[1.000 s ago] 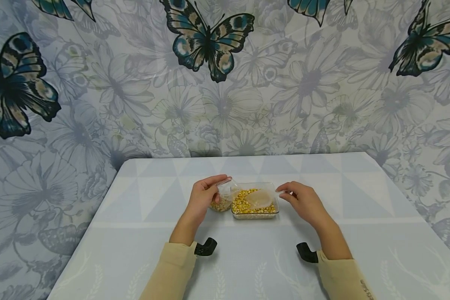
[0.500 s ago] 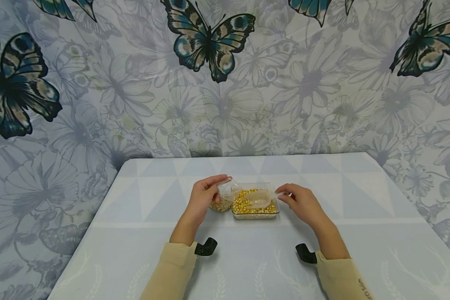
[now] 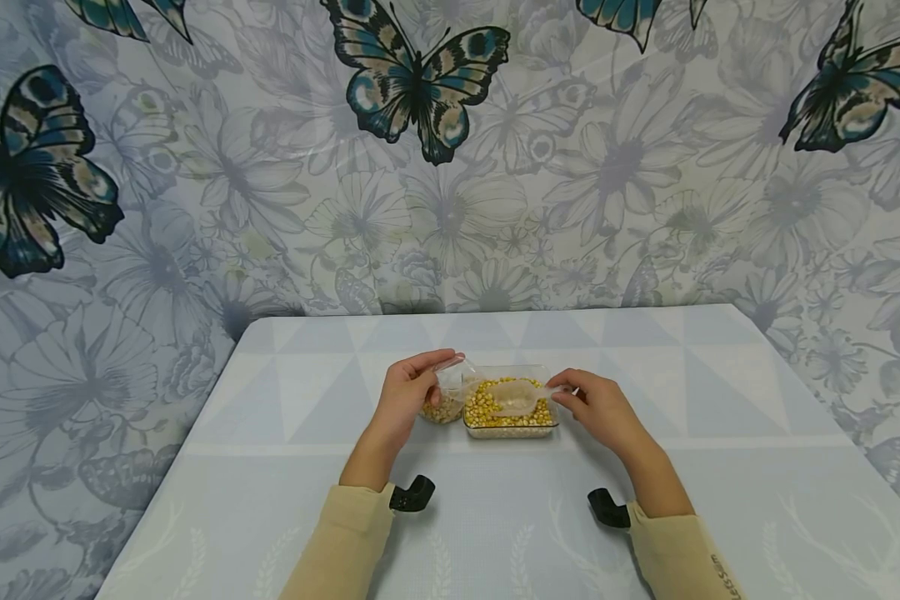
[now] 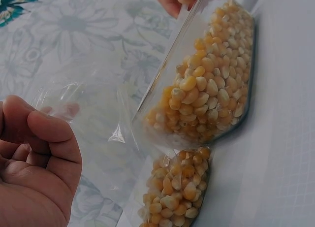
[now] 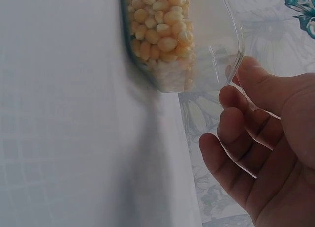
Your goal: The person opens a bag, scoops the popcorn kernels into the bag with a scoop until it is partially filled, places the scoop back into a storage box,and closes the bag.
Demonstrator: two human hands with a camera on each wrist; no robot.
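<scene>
On the pale counter with a geometric print (image 3: 499, 508), a clear rectangular container (image 3: 512, 432) holds yellow corn kernels (image 3: 482, 408). A translucent plastic scoop (image 3: 515, 398) lies over those kernels, its handle pinched between the thumb and fingers of the right hand (image 3: 598, 407). Across the container, the left hand (image 3: 402, 395) pinches the upper edge of a clear plastic bag (image 4: 115, 138), whose lower part, also filled with kernels, rests just beside the container. The hands are apart.
</scene>
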